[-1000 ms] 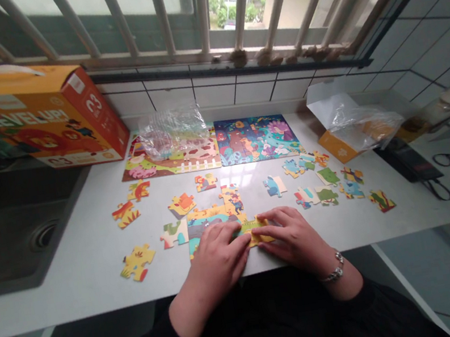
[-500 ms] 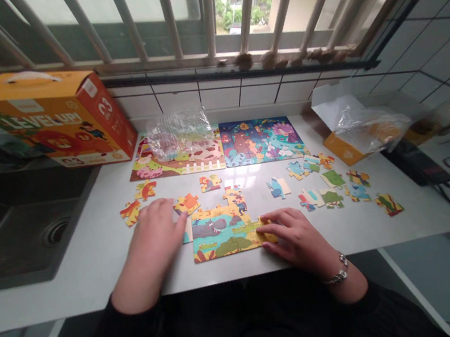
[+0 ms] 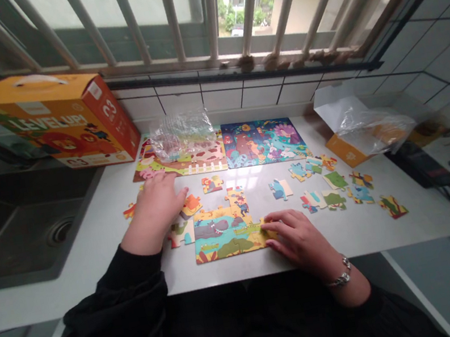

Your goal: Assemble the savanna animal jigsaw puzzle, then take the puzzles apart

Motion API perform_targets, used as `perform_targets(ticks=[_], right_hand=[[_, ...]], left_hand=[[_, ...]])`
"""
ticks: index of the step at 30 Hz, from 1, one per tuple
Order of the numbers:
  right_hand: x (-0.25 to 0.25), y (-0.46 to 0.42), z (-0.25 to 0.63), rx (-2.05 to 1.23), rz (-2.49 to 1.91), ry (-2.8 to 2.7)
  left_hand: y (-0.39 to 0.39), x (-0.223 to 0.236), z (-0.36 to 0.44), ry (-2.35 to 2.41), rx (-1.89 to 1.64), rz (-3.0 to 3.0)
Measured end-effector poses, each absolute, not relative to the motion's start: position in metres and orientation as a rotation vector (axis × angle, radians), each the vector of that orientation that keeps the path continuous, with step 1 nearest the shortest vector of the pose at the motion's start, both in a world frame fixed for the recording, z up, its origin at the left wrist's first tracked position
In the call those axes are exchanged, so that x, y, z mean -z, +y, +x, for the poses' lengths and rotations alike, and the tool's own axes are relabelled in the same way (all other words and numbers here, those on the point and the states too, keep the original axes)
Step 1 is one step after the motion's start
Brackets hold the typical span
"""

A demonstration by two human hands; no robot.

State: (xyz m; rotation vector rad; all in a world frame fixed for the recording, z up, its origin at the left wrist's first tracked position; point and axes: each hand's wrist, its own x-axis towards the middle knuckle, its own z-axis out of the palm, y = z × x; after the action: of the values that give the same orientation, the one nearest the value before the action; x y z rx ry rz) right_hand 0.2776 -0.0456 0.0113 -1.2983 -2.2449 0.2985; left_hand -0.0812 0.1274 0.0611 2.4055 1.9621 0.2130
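Note:
A partly joined jigsaw puzzle [image 3: 223, 238] with a hippo, water and crocodiles lies near the counter's front edge. At its right end my right hand [image 3: 301, 236] rests with thumb and fingers on a yellow puzzle piece [image 3: 267, 236]. My left hand [image 3: 156, 208] is stretched forward over loose pieces on the left, its fingertips near the farm puzzle [image 3: 206, 160]; thumb apart, nothing visible in it. Beside that thumb lies an orange piece [image 3: 191, 204], and below it a pale piece [image 3: 181, 233] touches or nearly touches the hippo puzzle. A red-orange piece [image 3: 129, 210] is partly hidden behind the hand.
Several loose pieces [image 3: 334, 200] are spread on the right. Crumpled clear plastic [image 3: 182, 135] covers part of the farm puzzle, beside a dark blue puzzle [image 3: 266, 141]. An orange box [image 3: 58, 124] stands by the sink [image 3: 83, 226]. An opened box [image 3: 346, 149] and black device [image 3: 421, 167] lie right.
My left hand has moved forward and slightly right, uncovering the pale piece beside the hippo puzzle. My right hand stays at the puzzle's right end.

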Motion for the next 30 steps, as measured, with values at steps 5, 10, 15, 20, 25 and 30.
perform_targets(ticks=[5, 10, 15, 20, 25, 30], right_hand=[[-0.011, -0.046, 0.277, -0.305, -1.287, -2.230], [-0.012, -0.046, 0.277, -0.297, -1.295, -2.229], [-0.012, -0.046, 0.277, -0.290, -1.300, -2.219], [-0.012, -0.046, 0.277, -0.296, -1.297, -2.217], [-0.011, -0.046, 0.278, -0.294, -1.292, -2.215], [-0.009, -0.050, 0.279, -0.259, -1.248, -2.186]], left_hand=[[0.134, -0.063, -0.103, 2.487, -0.088, 1.915], [0.148, -0.052, -0.133, 2.433, -0.045, 1.849], [0.151, -0.055, -0.140, 2.244, -0.225, 1.914], [0.138, -0.073, -0.129, 1.912, -0.626, 1.970], [0.081, -0.099, -0.074, 1.429, -0.620, 2.076], [0.004, -0.081, 0.006, 1.076, -0.575, 1.832]])
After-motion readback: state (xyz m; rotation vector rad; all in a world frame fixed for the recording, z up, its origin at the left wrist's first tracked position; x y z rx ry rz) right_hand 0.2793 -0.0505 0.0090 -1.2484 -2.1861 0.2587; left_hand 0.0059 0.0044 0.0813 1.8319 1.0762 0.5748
